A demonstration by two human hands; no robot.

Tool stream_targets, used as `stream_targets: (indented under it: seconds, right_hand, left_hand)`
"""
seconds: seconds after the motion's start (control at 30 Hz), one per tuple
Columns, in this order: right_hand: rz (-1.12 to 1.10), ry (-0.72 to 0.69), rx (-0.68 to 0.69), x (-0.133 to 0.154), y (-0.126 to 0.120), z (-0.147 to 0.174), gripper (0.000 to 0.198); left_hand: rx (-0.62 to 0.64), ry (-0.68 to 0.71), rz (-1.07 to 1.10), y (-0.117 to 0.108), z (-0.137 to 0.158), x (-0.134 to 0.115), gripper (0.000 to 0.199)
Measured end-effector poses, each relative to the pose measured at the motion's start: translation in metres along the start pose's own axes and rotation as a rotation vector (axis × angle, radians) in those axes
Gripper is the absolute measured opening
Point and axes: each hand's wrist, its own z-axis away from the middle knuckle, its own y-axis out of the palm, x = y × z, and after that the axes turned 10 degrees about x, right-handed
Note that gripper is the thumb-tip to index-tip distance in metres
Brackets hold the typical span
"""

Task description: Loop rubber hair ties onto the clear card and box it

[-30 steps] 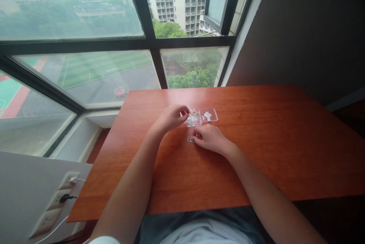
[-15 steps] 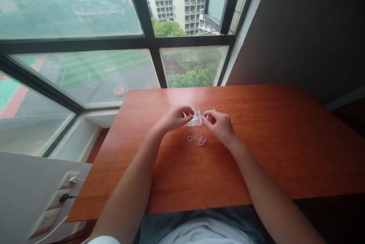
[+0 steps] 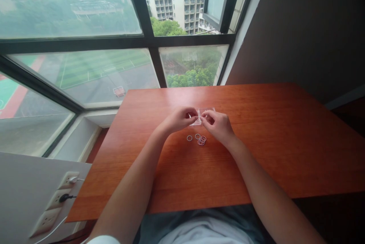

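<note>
My left hand (image 3: 180, 119) is closed in a pinch, its thumb and forefinger at the left side of a clear plastic box (image 3: 196, 123). Facing it, my right hand (image 3: 218, 123) is pinched too, with its fingertips close to those of the left. Whatever lies between the fingertips is too small to make out. Both hands cover much of the box, so its contents are hard to see. On the near side of it lie several small pale rings: a single ring (image 3: 189, 138) to the left and an overlapping cluster of rings (image 3: 202, 141) to the right.
The reddish-brown wooden table (image 3: 273, 141) extends to both sides of my arms. Beyond its far edge are dark-framed windows (image 3: 194, 40). Wall sockets (image 3: 54, 202) with plugged-in cables are low on the left, and a dark wall (image 3: 299, 34) rises on the right.
My left hand has shifted slightly right, narrowing the gap to my right hand and covering more of the box. The right hand has barely moved; the rings lie as before.
</note>
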Motion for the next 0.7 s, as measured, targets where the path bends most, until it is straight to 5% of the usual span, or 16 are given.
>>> stream_targets:
  seconds: [0.7]
  right_hand:
    - [0.037, 0.022, 0.167, -0.003, 0.002, 0.000, 0.010]
  left_hand:
    - [-0.126, -0.133, -0.236, -0.011, 0.008, 0.023, 0.021]
